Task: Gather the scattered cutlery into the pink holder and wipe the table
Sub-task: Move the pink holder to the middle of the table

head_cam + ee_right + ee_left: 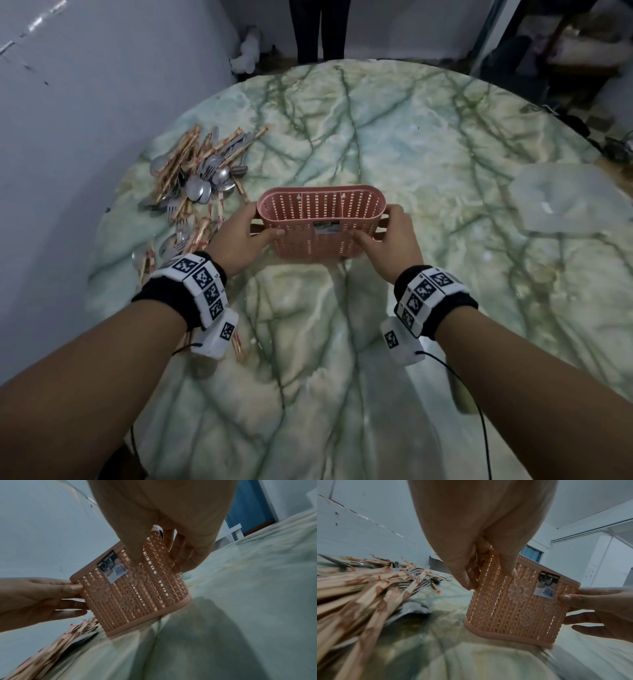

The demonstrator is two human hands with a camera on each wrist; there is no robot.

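The pink perforated holder [322, 236] is at the table's middle, empty, its dividers showing. My left hand [260, 224] grips its left end, thumb on the front wall and fingers round the side. My right hand [375, 224] grips the right end the same way. The left wrist view shows the left hand [488, 574] pinching the holder [518, 612], whose base is at the table surface. The right wrist view shows the right hand [161, 561] on the holder [137, 601]. A heap of spoons, forks and wrapped chopsticks [202, 174] lies to the left.
The round green marble table [376, 342] meets a pale wall on the left. A pale translucent object [575, 198] lies at the right edge. Loose chopsticks [236, 342] lie under my left wrist. A person's legs [320, 31] stand beyond the far edge.
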